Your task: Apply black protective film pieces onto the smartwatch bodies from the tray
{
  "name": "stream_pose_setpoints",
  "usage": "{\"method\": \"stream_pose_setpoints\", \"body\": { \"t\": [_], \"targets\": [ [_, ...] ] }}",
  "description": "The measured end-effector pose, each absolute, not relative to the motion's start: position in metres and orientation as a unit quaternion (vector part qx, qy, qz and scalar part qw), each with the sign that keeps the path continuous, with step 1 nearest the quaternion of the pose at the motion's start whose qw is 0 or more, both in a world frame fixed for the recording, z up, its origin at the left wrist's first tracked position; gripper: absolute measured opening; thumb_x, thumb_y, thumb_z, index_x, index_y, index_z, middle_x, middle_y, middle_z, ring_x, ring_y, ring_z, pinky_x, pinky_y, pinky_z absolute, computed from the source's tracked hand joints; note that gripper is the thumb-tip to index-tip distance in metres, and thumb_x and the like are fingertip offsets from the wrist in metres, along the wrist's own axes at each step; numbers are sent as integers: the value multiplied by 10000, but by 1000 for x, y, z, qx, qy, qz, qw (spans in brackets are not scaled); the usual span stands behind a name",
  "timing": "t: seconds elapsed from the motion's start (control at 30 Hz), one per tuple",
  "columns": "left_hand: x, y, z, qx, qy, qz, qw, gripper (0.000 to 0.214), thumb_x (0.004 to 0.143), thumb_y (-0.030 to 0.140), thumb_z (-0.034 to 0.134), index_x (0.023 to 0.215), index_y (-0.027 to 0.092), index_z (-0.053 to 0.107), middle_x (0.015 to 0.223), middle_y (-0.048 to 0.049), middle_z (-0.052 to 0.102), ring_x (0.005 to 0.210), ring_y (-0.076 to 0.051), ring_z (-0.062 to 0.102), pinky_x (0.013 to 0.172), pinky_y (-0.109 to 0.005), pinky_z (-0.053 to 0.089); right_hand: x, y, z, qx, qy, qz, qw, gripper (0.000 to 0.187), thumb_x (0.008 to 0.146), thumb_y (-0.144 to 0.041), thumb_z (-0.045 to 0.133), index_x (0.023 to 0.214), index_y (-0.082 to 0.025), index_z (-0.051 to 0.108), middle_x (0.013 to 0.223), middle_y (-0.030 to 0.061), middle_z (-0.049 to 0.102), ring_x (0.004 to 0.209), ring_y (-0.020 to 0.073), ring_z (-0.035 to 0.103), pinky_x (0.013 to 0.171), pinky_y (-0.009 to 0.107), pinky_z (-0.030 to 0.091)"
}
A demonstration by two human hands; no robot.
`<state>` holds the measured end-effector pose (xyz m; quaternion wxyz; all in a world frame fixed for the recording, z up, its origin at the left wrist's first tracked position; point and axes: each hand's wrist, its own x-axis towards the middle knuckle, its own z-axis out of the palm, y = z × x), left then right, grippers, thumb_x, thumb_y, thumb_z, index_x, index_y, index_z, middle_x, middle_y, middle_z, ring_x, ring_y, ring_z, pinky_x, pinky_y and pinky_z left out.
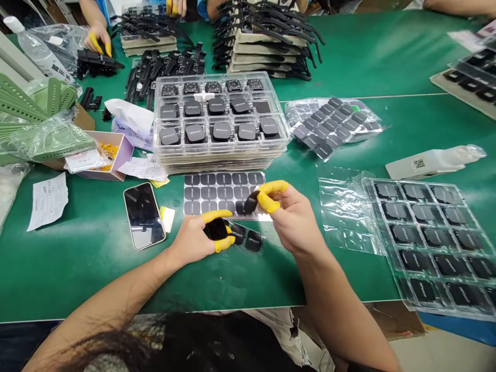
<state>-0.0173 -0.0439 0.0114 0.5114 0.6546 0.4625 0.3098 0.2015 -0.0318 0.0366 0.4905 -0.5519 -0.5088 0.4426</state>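
My left hand (197, 236), with yellow finger cots on thumb and fingers, is closed around a black, glossy watch body (217, 229). In my right hand (296, 219) a curled dark sticker (251, 202) is pinched between thumb and forefinger, both in yellow cots. The sticker hangs just over the lower right of a sheet of rounded-square grey stickers (225, 193). Beside the watch body lies a clear strip with dark stickers (253, 241), partly hidden by my left fingers.
Behind the sheet stands a stack of clear trays (281, 142) holding watch bodies. Another filled tray (461, 188) lies at right, near a white bottle (426, 161). A phone (144, 216) is at left. Across the table, a co-worker's hand (98, 39) touches black straps.
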Motion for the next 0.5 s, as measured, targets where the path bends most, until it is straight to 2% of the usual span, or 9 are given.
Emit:
{"method": "stream_pose_setpoints", "body": {
  "t": [0.1, 0.2, 0.27, 0.5],
  "targets": [
    [-18, -40, 13, 668, 488, 272, 492, 589, 766, 303, 905, 1343, 240, 806, 947, -13, 894, 796, -236, 839, 789, -371, 704, 204, -35, 45, -518, -505, 575, 382, 380, 796, -518, 918, 1001, -247, 747, 915, 51, 784, 839, 224, 743, 784, 399, 657],
    [-18, -39, 18, 682, 480, 254, 489, 607, 755, 273, 882, 1356, 246, 800, 1094, -23, 897, 898, -259, 849, 819, -364, 694, 194, -41, 45, -515, -503, 619, 315, 329, 791, -467, 921, 948, -231, 754, 931, 62, 804, 832, 223, 757, 801, 403, 672],
    [-18, -38, 20, 685, 477, 248, 493, 589, 767, 258, 859, 1352, 258, 798, 1107, -14, 895, 905, -254, 848, 820, -352, 689, 188, -43, 44, -522, -492, 627, 306, 303, 793, -465, 911, 886, -233, 740, 930, 62, 819, 832, 229, 775, 813, 409, 681],
    [-17, -39, 21, 696, 470, 235, 489, 560, 756, 264, 848, 1315, 260, 817, 922, 13, 877, 726, -216, 790, 692, -321, 646, 184, -42, 39, -536, -467, 634, 305, 270, 766, -427, 911, 877, -231, 763, 921, 66, 843, 812, 227, 792, 803, 385, 680]
  ]
}}
